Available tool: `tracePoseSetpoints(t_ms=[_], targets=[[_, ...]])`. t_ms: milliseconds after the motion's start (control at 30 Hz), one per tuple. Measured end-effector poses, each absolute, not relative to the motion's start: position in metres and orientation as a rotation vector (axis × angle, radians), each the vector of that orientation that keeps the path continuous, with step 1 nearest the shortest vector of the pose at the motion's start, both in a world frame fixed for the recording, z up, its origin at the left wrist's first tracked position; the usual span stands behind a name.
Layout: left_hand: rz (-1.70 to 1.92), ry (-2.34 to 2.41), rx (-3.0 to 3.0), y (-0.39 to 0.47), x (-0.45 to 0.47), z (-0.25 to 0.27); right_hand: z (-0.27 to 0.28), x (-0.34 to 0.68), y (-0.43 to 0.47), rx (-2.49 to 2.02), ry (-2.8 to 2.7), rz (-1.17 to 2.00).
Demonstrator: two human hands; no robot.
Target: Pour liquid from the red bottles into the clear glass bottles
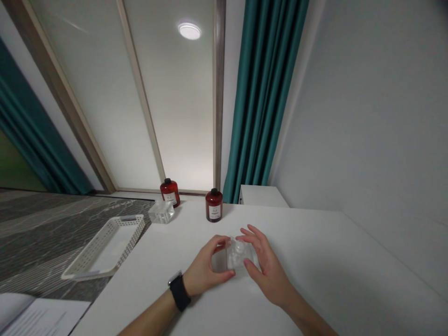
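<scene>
A clear, squarish container [234, 254] with a rounded transparent part on top sits on the white table between my two hands. My left hand [207, 267], with a black watch on its wrist, curls around the container's left side, thumb at the near edge and fingers at the far edge. On the other side, my right hand [264, 263] has its fingers spread, its index finger and thumb close to the rounded part. Whether those fingertips touch it I cannot tell.
Beyond my hands stand a red-brown bottle [214, 205] and another red bottle [170, 192], beside a clear block-like container [161, 212]. A white perforated basket [119, 261] lies left of the white table [168, 252]. An open book [45, 317] is at lower left.
</scene>
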State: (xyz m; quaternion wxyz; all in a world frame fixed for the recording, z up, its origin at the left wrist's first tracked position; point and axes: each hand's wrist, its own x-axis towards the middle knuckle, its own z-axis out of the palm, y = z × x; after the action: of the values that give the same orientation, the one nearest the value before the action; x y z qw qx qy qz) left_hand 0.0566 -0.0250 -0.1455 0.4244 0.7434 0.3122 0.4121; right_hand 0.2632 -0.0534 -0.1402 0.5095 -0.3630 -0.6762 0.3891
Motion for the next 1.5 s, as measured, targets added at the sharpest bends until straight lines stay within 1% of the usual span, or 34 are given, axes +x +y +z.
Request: tracePoseSetpoints(t_ms=[167, 400, 600, 833, 1033, 1267, 1500], targets=[[1.001, 0.862, 1.883, -0.025, 0.057, -0.146, -0.146, 0.264, -0.051, -0.897, -1.603, 0.916], [0.99, 0.796, 1.812, -0.026, 0.059, -0.145, -0.151, 0.262, -0.048, -0.916, -1.571, 0.964], [0.923, 0.93, 1.901, -0.026, 0.06, -0.145, -0.153, 0.257, -0.047, -1.073, -1.51, 0.972], [0.918, 0.858, 1.83, -0.024, 0.059, -0.148, -0.149, 0.263, -0.046, -0.923, -1.582, 1.114], [0.893, 0.843, 1.929, -0.023, 0.058, -0.149, -0.159, 0.262, -0.043, -1.039, -1.561, 1.009], [0.875, 0.864, 1.972, -0.025, 0.057, -0.144, -0.158, 0.261, -0.046, -1.054, -1.615, 0.925], [0.851, 0.895, 1.976, -0.025, 0.057, -0.142, -0.158, 0.261, -0.045, -0.991, -1.619, 0.969]])
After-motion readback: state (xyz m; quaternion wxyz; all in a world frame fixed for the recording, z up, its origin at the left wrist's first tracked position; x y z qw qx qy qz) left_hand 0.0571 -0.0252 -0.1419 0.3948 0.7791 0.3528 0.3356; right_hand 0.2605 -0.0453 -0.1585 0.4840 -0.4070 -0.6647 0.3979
